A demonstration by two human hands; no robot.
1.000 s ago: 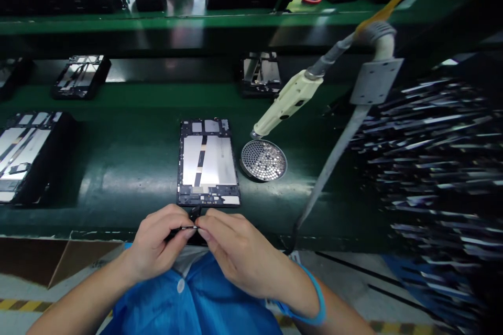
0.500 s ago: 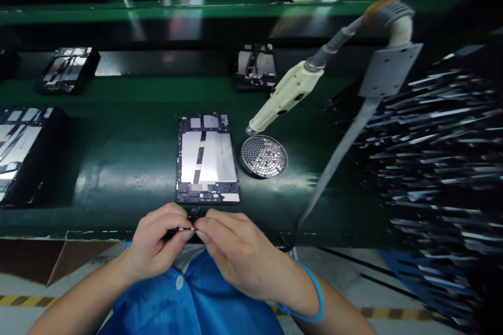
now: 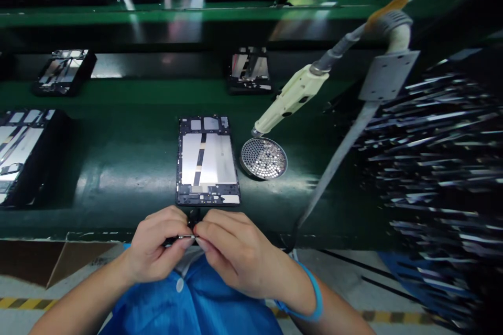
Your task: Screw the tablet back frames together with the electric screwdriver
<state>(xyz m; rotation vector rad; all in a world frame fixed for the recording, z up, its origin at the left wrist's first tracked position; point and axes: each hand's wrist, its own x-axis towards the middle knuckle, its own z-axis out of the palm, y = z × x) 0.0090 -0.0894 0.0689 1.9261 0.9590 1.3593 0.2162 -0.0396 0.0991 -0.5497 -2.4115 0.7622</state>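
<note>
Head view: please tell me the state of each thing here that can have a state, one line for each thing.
Left hand: pinched on a small dark part.
Right hand: pinched on the same part.
Tablet frame: lying flat, back open, untouched.
Screw dish: partly filled.
Electric screwdriver: hanging tilted over the dish, not held.
Left tablet: back open.

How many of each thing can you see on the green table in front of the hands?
Open tablet frames: 5 — the middle one, one at the left edge, two farther back, and a cut-off one at far left
Round screw dish: 1
Hanging electric screwdriver: 1
Total: 7
</note>
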